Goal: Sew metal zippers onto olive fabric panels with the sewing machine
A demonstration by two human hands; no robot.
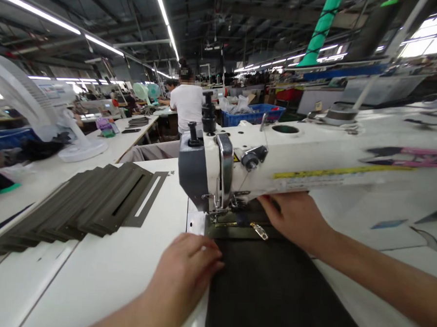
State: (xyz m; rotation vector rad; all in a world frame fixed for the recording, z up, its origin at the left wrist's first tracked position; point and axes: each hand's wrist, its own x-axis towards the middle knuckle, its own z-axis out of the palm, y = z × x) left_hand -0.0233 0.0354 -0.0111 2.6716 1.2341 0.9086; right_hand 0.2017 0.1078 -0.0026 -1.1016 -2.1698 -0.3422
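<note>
Our right hand (292,218) lies palm-down and fairly flat, its fingers slightly spread and pressing on the dark olive fabric panel (273,293), just right of the presser foot (216,213) of the sewing machine (277,159). Its fingertips (266,201) reach in beneath the machine's arm, and we see no pinch between them. Our left hand (185,274) rests lower down, with the fingers pressed together and loosely curled, their tips (218,261) touching the panel's left edge. It does not appear to pinch anything, though we cannot see its thumb. The panel lies on the white machine tabletop (107,255), running off the bottom of our view, and its upper end passes under the presser foot. A zip with a brass-coloured slider (259,230) lies across that upper end, just beside the fingers of our right hand. Left of the machine, on the same tabletop, sits a fanned stack of olive fabric frames (73,204) with long rectangular cut-outs. Farther off, a white pedestal fan (34,105) stands at the left on a neighbouring table (132,134). A co-worker in a white T-shirt (187,105) stands with their back to us beyond the machine, and a blue plastic crate (252,115) sits to their right.
</note>
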